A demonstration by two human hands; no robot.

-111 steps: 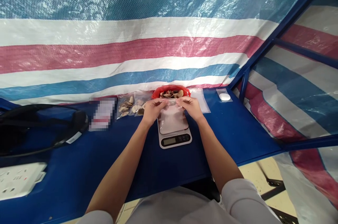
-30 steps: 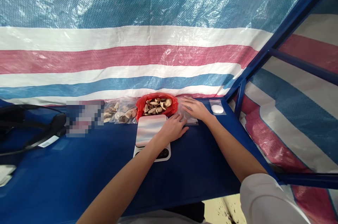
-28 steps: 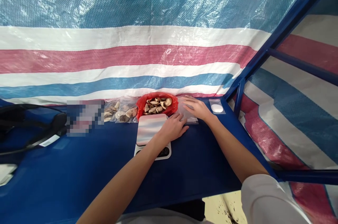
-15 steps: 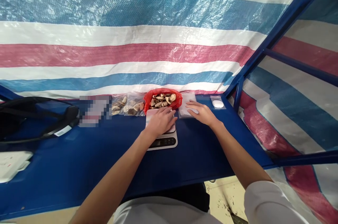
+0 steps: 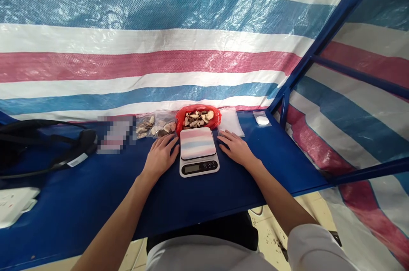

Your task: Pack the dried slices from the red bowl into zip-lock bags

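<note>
Striped red-white-blue woven-plastic tarp (image 5: pixel 143 62) backs the blue counter (image 5: pixel 191 196). White, mirror-topped rectangular digital scale (image 5: pixel 198 147) sits btwn my L hand (image 5: pixel 162 154) & R hand (image 5: pixel 235 148), both spread, holding nothing. Prob. light, stiff, slick on top; best gripped by its sides.

A striped plastic sheet (image 5: pixel 147 64) hangs behind the blue table (image 5: pixel 191 198), with a blue metal bar (image 5: pixel 361 76) on the right. On the left lies a black headset (image 5: pixel 87 143); a white power strip (image 5: pixel 15 205) sits nearer. Just right of the headset is a blurred-out item (image 5: pixel 115 134). Far right, a white rounded thing (image 5: pixel 262 120) lies in or on a clear bag (image 5: pixel 269 123).
</note>
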